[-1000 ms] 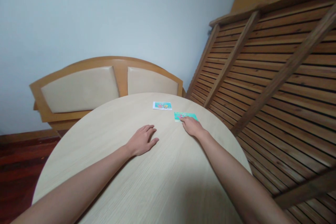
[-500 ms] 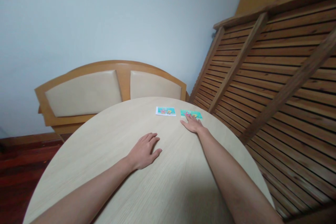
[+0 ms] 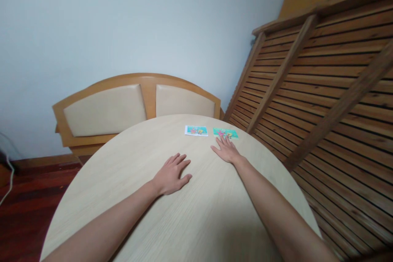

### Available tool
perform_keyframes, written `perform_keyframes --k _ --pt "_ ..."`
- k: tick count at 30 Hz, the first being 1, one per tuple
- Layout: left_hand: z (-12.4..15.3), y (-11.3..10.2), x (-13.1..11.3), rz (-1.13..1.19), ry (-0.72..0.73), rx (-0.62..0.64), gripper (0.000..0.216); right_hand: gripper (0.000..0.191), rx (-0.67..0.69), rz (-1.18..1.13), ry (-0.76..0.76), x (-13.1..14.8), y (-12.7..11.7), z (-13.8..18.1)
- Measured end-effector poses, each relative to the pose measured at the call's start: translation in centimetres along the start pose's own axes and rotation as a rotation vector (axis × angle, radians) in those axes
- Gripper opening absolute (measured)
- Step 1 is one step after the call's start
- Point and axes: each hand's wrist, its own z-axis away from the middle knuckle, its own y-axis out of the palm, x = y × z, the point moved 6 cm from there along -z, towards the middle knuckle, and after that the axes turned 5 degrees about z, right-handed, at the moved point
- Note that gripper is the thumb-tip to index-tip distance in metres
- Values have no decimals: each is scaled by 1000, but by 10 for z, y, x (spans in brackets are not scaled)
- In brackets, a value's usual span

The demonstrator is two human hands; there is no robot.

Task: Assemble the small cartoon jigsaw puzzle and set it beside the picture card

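Observation:
Two flat cartoon pictures lie side by side near the far edge of the round table [image 3: 147, 147]. The left picture [image 3: 196, 130] has a white border along its left side; the right picture [image 3: 231, 132] is turquoise nearly to its edges. My right hand [image 3: 226, 149] is open, fingers spread, with its fingertips at the lower edge of the right picture, covering a little of it. Resting on the tabletop nearer to me, my left hand [image 3: 172, 174] is open and holds nothing. Its thumb points right, apart from both pictures.
A wooden headboard [image 3: 150, 102] with cream padded panels stands behind the table against a pale wall [image 3: 138, 20]. On the right leans a large slatted wooden frame [image 3: 307, 82]. A white cable [image 3: 11, 178] hangs at far left above the dark red floor [image 3: 37, 200].
My right hand has drawn back slightly toward me, uncovering more of the right picture. My left hand stays in place on the table. The camera view has shifted a little left.

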Motion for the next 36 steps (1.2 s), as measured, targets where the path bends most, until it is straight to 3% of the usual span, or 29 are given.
perform_keyframes --k 15,32,34,36 --pt "2 4 3 -42 53 -19 69 92 63 -86 -251 53 -6 140" --pt "7 8 3 -61 62 41 73 90 95 -137 -267 50 -7 143" --pt "8 -6 -6 -19 127 -36 66 83 47 -154 -285 50 -13 140" --pt "17 -44 -24 85 195 -250 55 61 -83 -212 -335 53 -39 145"
